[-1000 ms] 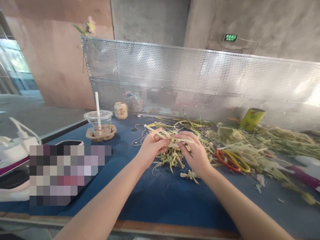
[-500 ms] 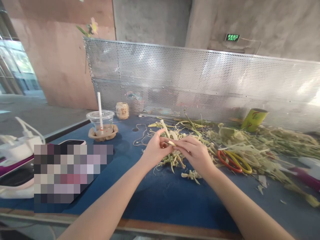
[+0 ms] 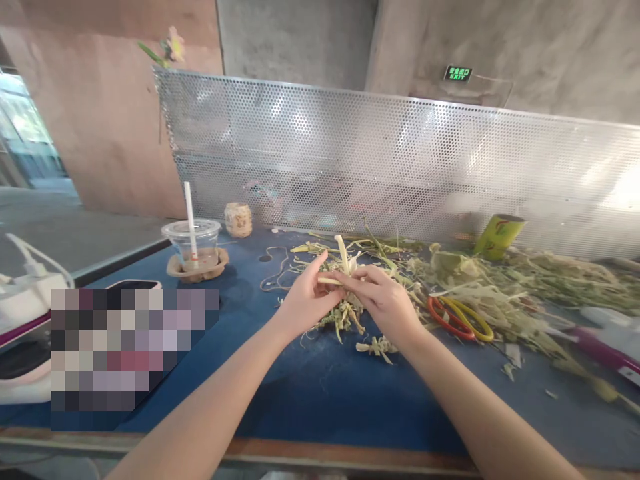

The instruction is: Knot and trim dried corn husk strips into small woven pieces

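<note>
Pale strips (image 3: 342, 252) pinched between the fingertips of left hand (image 3: 306, 297) and right hand (image 3: 389, 299), above a blue table (image 3: 320, 400) | leafy scraps (image 3: 345, 323) heaped just beneath | red and yellow handles (image 3: 463, 336) near the right hand | cup (image 3: 181, 243) with straw (image 3: 190, 213) in carton tray (image 3: 177, 272) at left | green can (image 3: 499, 239) tilted at right | perforated metal screen (image 3: 320, 140) behind

One exit sign (image 3: 457, 73) is mounted on the concrete wall (image 3: 565, 60); in green characters, "安全出口" is displayed above "EXIT". Red markings are borne by the yellow-green canister (image 3: 499, 239), and small reddish print by the clear plastic cup (image 3: 206, 245); neither can be read.
</note>
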Demonstrator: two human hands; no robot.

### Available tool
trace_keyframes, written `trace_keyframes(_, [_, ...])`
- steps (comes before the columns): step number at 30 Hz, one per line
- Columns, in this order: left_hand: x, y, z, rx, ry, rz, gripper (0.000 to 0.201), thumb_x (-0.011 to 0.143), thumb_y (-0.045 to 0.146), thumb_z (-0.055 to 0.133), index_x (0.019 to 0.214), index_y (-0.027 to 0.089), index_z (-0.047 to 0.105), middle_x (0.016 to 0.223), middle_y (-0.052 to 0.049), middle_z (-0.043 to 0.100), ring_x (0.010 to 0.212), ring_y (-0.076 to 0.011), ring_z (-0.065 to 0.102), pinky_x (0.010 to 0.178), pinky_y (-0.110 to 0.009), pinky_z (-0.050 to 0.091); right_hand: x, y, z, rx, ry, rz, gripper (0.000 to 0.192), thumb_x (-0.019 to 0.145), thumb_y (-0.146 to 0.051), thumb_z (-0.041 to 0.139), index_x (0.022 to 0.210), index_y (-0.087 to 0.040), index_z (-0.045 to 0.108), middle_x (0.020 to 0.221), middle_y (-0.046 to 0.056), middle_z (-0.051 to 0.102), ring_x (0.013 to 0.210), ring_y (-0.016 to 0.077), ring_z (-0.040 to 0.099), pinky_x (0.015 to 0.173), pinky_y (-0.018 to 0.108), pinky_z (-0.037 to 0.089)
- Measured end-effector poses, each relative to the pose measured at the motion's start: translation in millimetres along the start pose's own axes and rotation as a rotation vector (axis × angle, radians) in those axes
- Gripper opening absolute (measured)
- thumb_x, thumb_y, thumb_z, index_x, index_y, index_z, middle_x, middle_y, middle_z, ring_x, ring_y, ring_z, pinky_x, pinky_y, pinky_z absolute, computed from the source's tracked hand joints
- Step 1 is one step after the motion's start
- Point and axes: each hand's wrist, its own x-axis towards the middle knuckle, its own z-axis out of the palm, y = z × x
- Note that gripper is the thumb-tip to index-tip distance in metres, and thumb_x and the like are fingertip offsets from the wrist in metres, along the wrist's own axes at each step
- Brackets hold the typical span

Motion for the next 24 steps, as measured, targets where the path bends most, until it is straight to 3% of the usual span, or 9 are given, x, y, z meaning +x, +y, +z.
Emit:
trace_keyframes(3, [-0.3, 1.7, 1.3, -0.046, -0.021, -0.01, 0.082, 0.073, 0.026, 0.06, 0.138, 0.016, 0.012, 0.085, -0.006, 0.062, 0.078, -0.0189, 0.057, 0.071, -0.036, 0.045, 0.2, -1.2, -0.9, 0.057, 0.019, 0.045, 0.043, 0.086, -0.018, 0.041, 0.127, -0.03, 0.041, 0.083, 0.001, 0.057, 0.072, 0.0116, 0.054, 0.063, 0.022, 0.045])
trace_keyframes(6, [1.3, -0.7, 0.5, -0.033, -0.04, 0.0, 0.08, 0.073, 0.032, 0.06, 0.137, 0.017, 0.014, 0.09, -0.008, 0.062, 0.077, -0.018, 0.057, 0.068, -0.033, 0.045, 0.7, -3.7, -1.8, 0.122, 0.03, 0.116, 0.063, 0.082, -0.018, 0.046, 0.137, -0.028, 0.018, 0.077, -0.001, 0.059, 0.06, 0.0113, 0.053, 0.056, 0.022, 0.045])
trace_keyframes(8, [3.1, -3.7, -0.7, 0.017, -0.042, 0.008, 0.079, 0.073, 0.034, 0.061, 0.136, 0.018, 0.017, 0.092, -0.009, 0.062, 0.076, -0.0181, 0.057, 0.066, -0.033, 0.045, 0.8, -4.3, -1.6, 0.148, 0.016, 0.137, 0.07, 0.079, -0.017, 0.048, 0.138, -0.025, 0.011, 0.075, -0.002, 0.059, 0.056, 0.011, 0.052, 0.053, 0.022, 0.044])
trace_keyframes(14, [5.1, -7.2, -2.3, 0.115, -0.024, 0.038, 0.069, 0.075, 0.031, 0.057, 0.134, 0.019, 0.024, 0.091, -0.008, 0.061, 0.069, -0.0158, 0.054, 0.06, -0.03, 0.042, -0.2, -1.0, 4.0, 0.115, -0.014, 0.097, 0.044, 0.077, -0.019, 0.051, 0.12, -0.024, 0.043, 0.082, 0.002, 0.058, 0.062, 0.0122, 0.053, 0.057, 0.025, 0.045])
trace_keyframes(17, [5.0, -7.5, -3.0, 0.087, -0.028, 0.04, 0.071, 0.075, 0.029, 0.057, 0.135, 0.018, 0.022, 0.083, -0.005, 0.06, 0.064, -0.0144, 0.052, 0.058, -0.029, 0.041, 0.3, -3.1, 4.9, 0.171, 0.013, 0.032, 0.034, 0.078, -0.02, 0.049, 0.112, -0.02, 0.05, 0.09, 0.006, 0.056, 0.078, 0.0157, 0.054, 0.065, 0.028, 0.047])
trace_keyframes(20, [5.2, -9.5, -3.9, 0.115, -0.041, 0.048, 0.074, 0.071, 0.03, 0.06, 0.134, 0.018, 0.023, 0.072, -0.001, 0.057, 0.059, -0.0137, 0.05, 0.056, -0.028, 0.04, 2.2, -7.1, 1.9, 0.145, 0.135, 0.015, 0.026, 0.081, -0.022, 0.049, 0.106, -0.019, 0.054, 0.098, 0.009, 0.055, 0.09, 0.019, 0.052, 0.077, 0.034, 0.044])
trace_keyframes(24, [3.5, -9.9, -3.2, 0.144, -0.081, 0.045, 0.077, 0.07, 0.034, 0.062, 0.134, 0.018, 0.023, 0.062, 0.003, 0.051, 0.053, -0.0125, 0.045, 0.051, -0.027, 0.038, 2.8, -8.3, -1.9, 0.01, 0.216, -0.045, 0.023, 0.08, -0.025, 0.053, 0.103, -0.021, 0.057, 0.093, 0.007, 0.061, 0.089, 0.0218, 0.05, 0.079, 0.04, 0.038])
